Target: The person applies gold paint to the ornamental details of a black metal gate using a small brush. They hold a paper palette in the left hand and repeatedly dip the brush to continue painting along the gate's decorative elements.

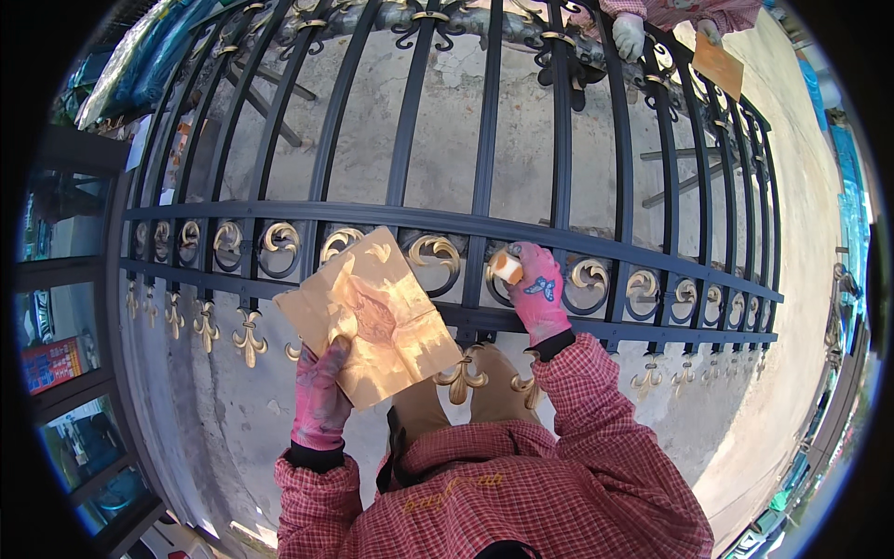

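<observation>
My left hand (pixel 321 396), in a pink glove with greyish stains, grips a square of brown cardboard (pixel 386 312) by its lower left edge, thumb on top. Gold paint smears and a reddish-brown patch mark the board. In my right hand (pixel 537 287), also pink-gloved, is a small white sponge-like piece (pixel 506 267) stained orange-brown. The fingers close round it at one of the scrolls in the band of a dark metal fence panel (pixel 484 168). Part of that scroll (pixel 496 291) is hidden by the hand. Neighbouring scrolls (pixel 438 259) carry gold on their curls.
Across the panel at the upper right, another person's white-gloved hand (pixel 629 37) rests near the bars, and their other hand holds a brown card (pixel 717 67). Gold-tipped finials (pixel 250 340) point toward me. Glass-paned frames (pixel 65 270) stand left; blue plastic sheeting (pixel 154 61) lies upper left.
</observation>
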Demonstrator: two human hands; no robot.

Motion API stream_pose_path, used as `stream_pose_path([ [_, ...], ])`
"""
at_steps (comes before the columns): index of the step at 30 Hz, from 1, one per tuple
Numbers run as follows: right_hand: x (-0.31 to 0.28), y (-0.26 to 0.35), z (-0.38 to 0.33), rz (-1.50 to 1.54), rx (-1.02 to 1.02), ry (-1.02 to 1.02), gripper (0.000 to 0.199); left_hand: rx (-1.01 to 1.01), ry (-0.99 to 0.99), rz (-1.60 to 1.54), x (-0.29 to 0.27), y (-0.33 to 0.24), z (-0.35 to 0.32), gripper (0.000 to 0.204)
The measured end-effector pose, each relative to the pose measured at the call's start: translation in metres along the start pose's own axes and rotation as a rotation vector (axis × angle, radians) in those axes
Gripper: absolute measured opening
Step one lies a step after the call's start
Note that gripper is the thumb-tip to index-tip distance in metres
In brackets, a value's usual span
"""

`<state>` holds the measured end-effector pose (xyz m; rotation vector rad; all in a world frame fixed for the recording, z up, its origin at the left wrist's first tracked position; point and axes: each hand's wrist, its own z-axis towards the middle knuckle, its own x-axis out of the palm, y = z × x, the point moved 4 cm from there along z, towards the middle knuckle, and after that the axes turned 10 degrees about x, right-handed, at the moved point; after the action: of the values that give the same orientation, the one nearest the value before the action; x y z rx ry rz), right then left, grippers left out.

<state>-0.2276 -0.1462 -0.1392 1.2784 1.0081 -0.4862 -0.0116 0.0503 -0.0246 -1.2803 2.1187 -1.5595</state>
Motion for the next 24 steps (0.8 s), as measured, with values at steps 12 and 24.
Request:
stream_pose_path([
  [12, 0.001, 0.005, 0.008, -0.011, 0.147, -0.088, 0.041, -0.036, 0.010, 0.009, -0.055, -0.031, 0.026, 0.046],
  [24, 0.004, 0.006, -0.003, -0.155, 0.259, -0.051, 0.038, -0.041, -0.013, -0.034, -0.085, -0.043, 0.040, 0.043],
])
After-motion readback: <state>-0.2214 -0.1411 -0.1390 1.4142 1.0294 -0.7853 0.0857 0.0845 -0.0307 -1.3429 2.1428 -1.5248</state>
